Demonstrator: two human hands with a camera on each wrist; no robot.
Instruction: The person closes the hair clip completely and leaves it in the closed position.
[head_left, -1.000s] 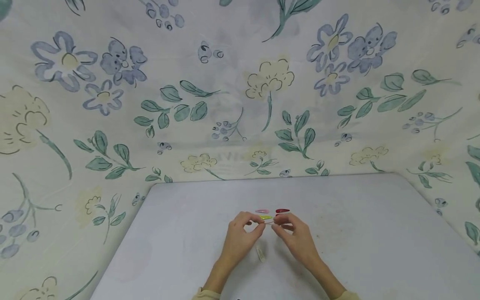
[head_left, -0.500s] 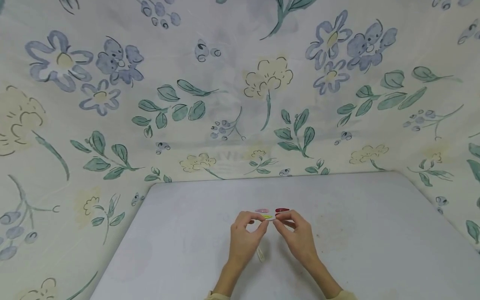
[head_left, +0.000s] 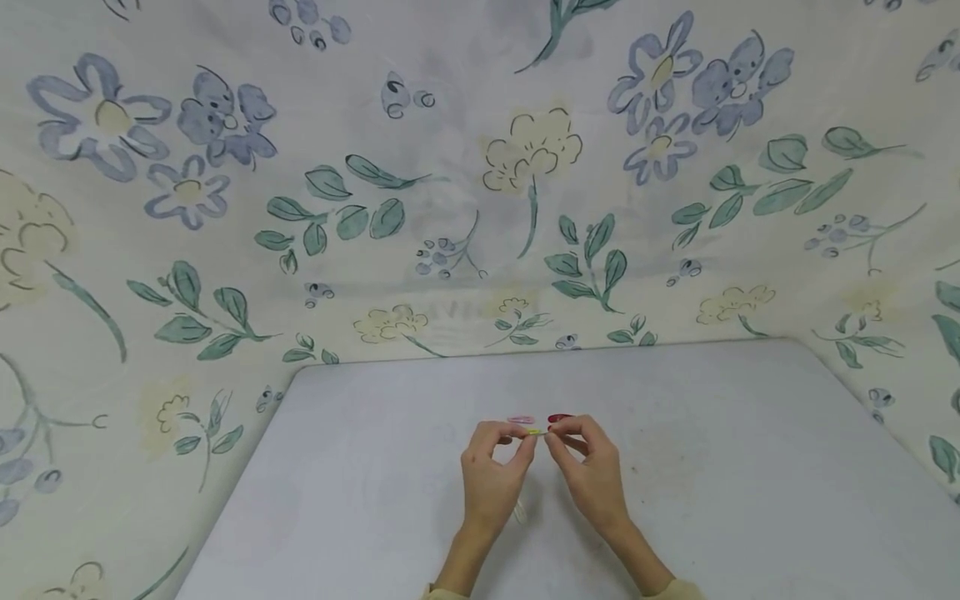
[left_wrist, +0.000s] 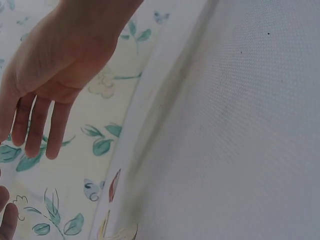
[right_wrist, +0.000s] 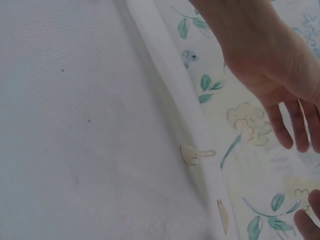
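Near the middle of the white table, my left hand and right hand meet, thumb and index finger of each pinching one end of a small pale hair clip. Fingertips cover most of it. Just beyond, a yellow hair clip shows partly between the fingertips. A pink clip and a dark red clip lie behind the hands. Closer to me, a whitish clip lies partly hidden by the left hand. In the right wrist view, a cream clip has a narrow loop sticking out.
The white table has rounded far corners. Floral cloth rises behind it and along both sides. Small dark specks dot the tabletop to the right of the hands.
Both hands have moved slightly forward with the pale clip, which now overlaps the yellow one in the head view. The whitish clip near me is more covered. The head camera has tilted a little.
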